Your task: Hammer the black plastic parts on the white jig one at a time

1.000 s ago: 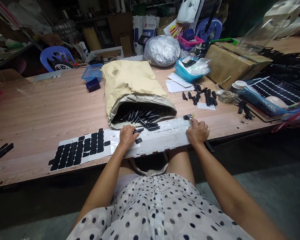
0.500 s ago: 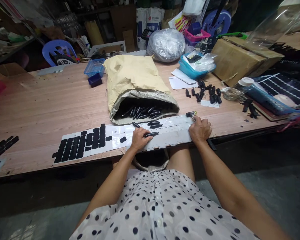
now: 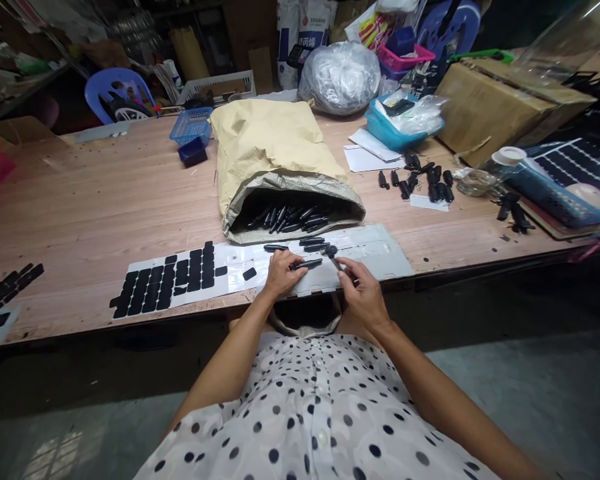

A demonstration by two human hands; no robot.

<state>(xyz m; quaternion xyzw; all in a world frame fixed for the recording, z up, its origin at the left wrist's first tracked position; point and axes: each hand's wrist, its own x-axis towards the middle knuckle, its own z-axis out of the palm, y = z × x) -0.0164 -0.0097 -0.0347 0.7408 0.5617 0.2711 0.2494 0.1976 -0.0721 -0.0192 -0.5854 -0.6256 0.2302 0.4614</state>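
Note:
My left hand (image 3: 279, 273) is closed on a slim black clip (image 3: 307, 264) and holds it flat on the grey plastic strip (image 3: 375, 250) at the table's near edge. My right hand (image 3: 361, 292) is closed around a small hammer (image 3: 332, 254), its head close to the clip's right end. A few more black clips (image 3: 310, 243) lie on the strip just beyond. The open paper sack (image 3: 275, 167) behind holds several more clips. A white sheet with black stickers (image 3: 173, 283) lies to the left of my left hand.
Loose black caps (image 3: 423, 183) and white papers (image 3: 367, 157) lie to the right. A blue tray (image 3: 400, 130), a cardboard box (image 3: 500, 107), a clear plastic bag (image 3: 340, 77), a blue basket (image 3: 190, 127) and black pieces (image 3: 7, 293) at the far left ring the wooden table (image 3: 95, 200).
My left hand pulled a clip from the sack's mouth onto the strip. My right hand moved left along the strip with the hammer to just beside the clip.

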